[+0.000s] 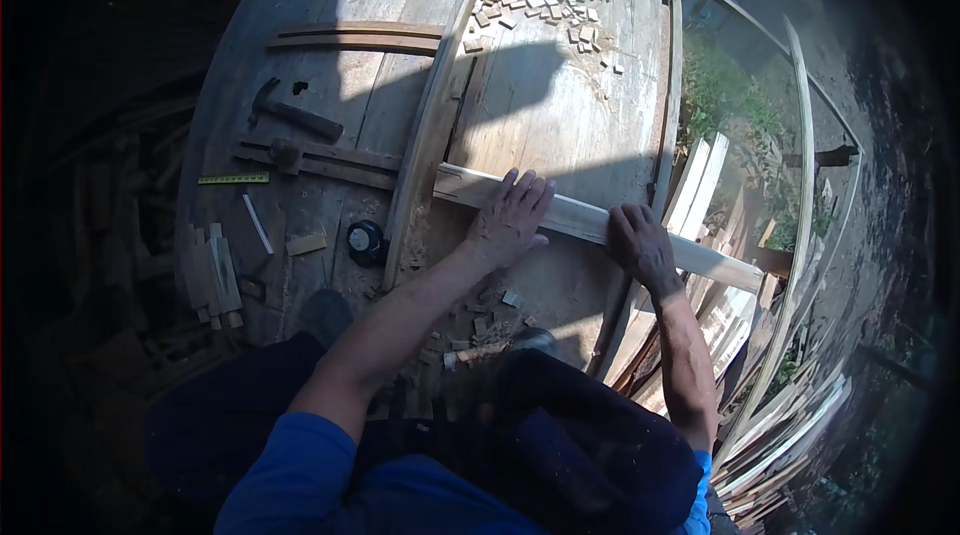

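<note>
Board [580, 219]: here, centre, angling lower right; whole length apparently left uncut
Left hand [508, 221]: fingers laid across, slightly apart
Right hand [643, 247]: fingers curled, clamped on board
Chips [540, 1]: upper centre, seemingly done

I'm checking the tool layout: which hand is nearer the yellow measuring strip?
Left. The left hand is on the pale board, right of the yellow measuring strip; the right hand is farther right along that board.
</note>
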The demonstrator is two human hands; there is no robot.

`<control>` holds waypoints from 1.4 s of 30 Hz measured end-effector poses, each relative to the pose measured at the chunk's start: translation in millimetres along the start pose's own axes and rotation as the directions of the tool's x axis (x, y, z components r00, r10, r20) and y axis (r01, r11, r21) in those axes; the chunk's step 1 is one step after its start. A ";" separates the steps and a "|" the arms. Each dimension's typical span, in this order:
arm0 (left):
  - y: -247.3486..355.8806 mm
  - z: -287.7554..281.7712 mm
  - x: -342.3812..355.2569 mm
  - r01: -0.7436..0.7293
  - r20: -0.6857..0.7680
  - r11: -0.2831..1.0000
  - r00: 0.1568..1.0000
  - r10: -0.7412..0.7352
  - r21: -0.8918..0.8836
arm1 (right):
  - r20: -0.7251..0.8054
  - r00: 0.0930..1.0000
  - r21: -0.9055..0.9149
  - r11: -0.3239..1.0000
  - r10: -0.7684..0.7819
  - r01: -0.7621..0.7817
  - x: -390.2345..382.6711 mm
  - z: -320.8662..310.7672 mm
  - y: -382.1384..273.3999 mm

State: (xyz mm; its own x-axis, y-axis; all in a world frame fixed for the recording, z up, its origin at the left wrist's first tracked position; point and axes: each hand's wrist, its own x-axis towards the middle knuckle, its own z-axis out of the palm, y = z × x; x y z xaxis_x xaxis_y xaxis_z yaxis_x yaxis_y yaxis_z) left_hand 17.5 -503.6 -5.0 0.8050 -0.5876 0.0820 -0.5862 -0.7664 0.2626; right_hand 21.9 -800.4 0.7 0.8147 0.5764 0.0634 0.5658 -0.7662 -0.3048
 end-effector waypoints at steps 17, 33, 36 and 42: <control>-23.3 14.6 -43.3 -0.047 0.069 0.999 0.997 0.046 0.003 | -0.083 0.976 -0.129 0.969 0.200 -0.210 -81.2 8.2 -12.5; -52.7 25.2 37.4 0.124 0.094 0.992 0.988 -0.126 0.024 | -0.043 0.969 -0.120 0.961 0.245 -0.248 -52.8 1.9 82.8; -61.4 28.0 42.5 0.109 0.054 0.993 0.992 -0.111 0.045 | -0.041 0.967 -0.120 0.960 0.250 -0.254 -44.4 1.8 83.3; -70.9 31.1 57.9 0.084 0.008 0.995 0.996 -0.084 0.045 | -0.018 0.955 -0.128 0.947 0.296 -0.296 -33.8 3.7 97.3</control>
State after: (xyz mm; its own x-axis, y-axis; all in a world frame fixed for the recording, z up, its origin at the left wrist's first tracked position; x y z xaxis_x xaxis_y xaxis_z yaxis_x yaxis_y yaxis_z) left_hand 102.9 -491.4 -48.7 0.8507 -0.5231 0.0519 -0.5203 -0.8238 0.2250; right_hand 48.9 -893.4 -34.6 0.9478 0.3186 -0.0124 0.3109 -0.9322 -0.1854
